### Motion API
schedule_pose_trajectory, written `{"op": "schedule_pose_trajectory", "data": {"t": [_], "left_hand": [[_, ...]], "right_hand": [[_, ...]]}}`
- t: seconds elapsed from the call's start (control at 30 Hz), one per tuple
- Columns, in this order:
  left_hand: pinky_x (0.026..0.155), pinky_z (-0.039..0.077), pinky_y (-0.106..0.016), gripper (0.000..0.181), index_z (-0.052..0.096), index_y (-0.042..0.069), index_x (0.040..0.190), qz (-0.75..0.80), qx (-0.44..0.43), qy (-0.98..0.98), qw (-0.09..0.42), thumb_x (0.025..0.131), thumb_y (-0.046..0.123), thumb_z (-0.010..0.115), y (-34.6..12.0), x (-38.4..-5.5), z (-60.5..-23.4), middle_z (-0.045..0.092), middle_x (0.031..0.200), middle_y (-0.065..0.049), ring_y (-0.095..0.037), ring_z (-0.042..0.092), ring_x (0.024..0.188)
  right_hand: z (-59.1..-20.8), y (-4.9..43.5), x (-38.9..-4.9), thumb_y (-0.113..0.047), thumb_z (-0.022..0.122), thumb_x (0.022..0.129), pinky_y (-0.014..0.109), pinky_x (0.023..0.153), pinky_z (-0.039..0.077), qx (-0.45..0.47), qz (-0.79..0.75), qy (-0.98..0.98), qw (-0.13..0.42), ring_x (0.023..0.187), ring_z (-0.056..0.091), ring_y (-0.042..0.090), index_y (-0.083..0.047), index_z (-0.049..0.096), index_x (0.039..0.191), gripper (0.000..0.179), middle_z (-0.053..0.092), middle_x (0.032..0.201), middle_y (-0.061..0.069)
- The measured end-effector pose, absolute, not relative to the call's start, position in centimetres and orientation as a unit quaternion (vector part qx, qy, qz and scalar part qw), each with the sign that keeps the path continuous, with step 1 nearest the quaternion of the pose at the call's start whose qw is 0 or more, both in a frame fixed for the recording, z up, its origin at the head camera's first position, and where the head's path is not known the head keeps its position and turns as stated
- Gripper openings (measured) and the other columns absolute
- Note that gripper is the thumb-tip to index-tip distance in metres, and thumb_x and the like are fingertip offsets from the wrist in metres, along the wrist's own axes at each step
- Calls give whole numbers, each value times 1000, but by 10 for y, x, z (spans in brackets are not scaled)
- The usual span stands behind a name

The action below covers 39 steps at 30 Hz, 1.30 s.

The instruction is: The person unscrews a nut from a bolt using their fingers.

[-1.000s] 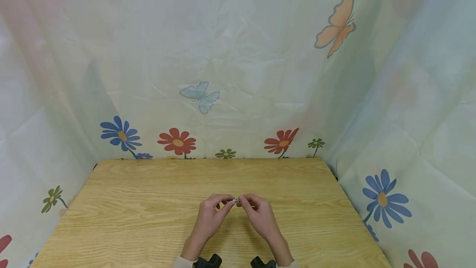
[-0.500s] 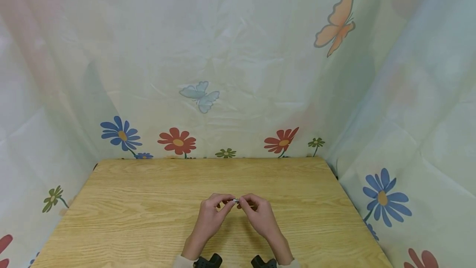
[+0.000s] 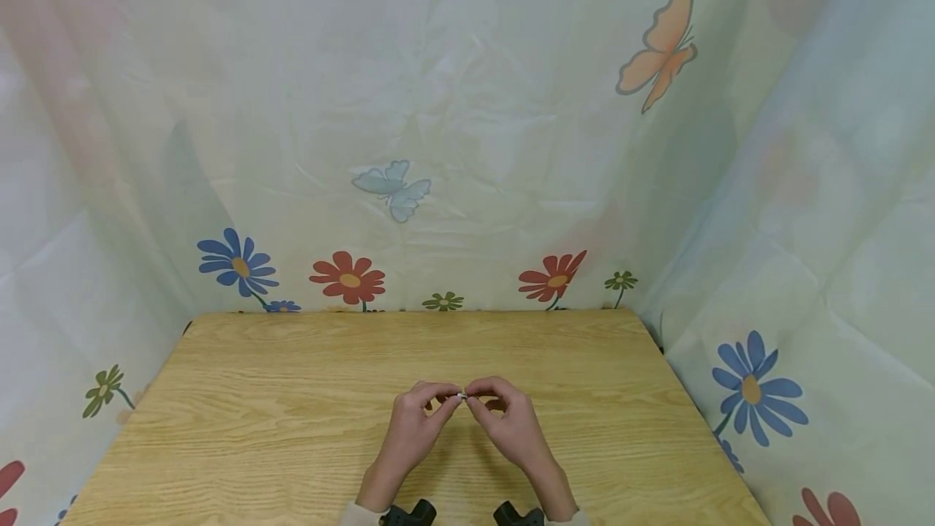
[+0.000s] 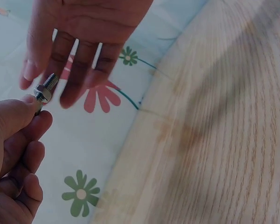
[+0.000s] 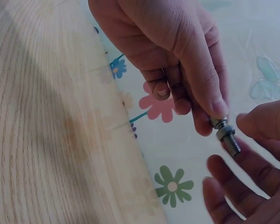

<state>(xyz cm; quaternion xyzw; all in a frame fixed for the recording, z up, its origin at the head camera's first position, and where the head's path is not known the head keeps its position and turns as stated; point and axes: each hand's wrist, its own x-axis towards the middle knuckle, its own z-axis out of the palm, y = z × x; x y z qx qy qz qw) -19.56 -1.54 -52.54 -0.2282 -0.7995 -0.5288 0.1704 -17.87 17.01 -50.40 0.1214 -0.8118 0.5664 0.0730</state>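
A small metal bolt with a hex nut on its thread is held just above the table. My left hand pinches one end of it between thumb and index finger; that end is mostly hidden by the fingertips. The threaded end sticks out past the nut, toward my right hand. In the right wrist view, the right thumb is a small gap away from the nut, and the index finger passes behind the bolt's tip. The other right fingers are spread and nearly straight.
Beneath both hands lies a wooden table. A pale curtain printed with flowers and butterflies hangs behind it and along both sides. Dark wrist devices sit at the cuffs.
The right thumb and index finger have spread apart at the nut, and the fingertips have shifted slightly left. The left hand keeps its pinch on the bolt and stays in place.
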Motion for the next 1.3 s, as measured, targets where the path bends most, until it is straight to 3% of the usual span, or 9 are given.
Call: {"op": "schedule_pose_trajectory", "data": {"t": [0.23, 0.37, 0.6, 0.87, 1.3], "left_hand": [[71, 53, -29, 10, 81, 20, 104, -531, -224, -799, 171, 95, 21, 75, -15, -196, -526, 76, 92, 9, -2, 64, 85], [70, 55, -36, 10, 81, 18, 104, -532, -227, -796, 178, 95, 20, 75, -15, -196, -526, 76, 92, 9, -2, 65, 85], [71, 55, -38, 11, 81, 17, 104, -537, -228, -792, 180, 94, 18, 76, -15, -196, -525, 76, 94, 13, -2, 65, 86], [70, 54, -37, 12, 81, 13, 105, -531, -230, -795, 183, 94, 18, 76, -14, -196, -525, 76, 94, 12, -2, 64, 85], [69, 54, -36, 11, 81, 15, 104, -530, -236, -792, 191, 94, 17, 76, -15, -196, -527, 76, 93, 11, -2, 64, 84]], "right_hand": [[-506, 170, -180, -14, 72, 98, 31, 89, 58, 146, 580, -793, 119, 114, 67, 30, -17, 71, 122, 24, 72, 120, 7], [-507, 169, -179, -19, 69, 100, 33, 89, 57, 120, 574, -803, 111, 116, 68, 28, -21, 68, 129, 28, 73, 122, 6], [-509, 168, -179, -34, 65, 103, 28, 83, 57, 75, 558, -821, 88, 106, 71, 22, -17, 74, 120, 25, 75, 114, 5], [-509, 169, -180, -34, 64, 103, 25, 78, 56, 77, 566, -817, 73, 93, 73, 17, -18, 78, 99, 22, 77, 96, 3], [-509, 169, -179, -29, 66, 103, 26, 81, 57, 98, 569, -814, 57, 96, 73, 26, -15, 76, 104, 18, 76, 105, 14]]}}
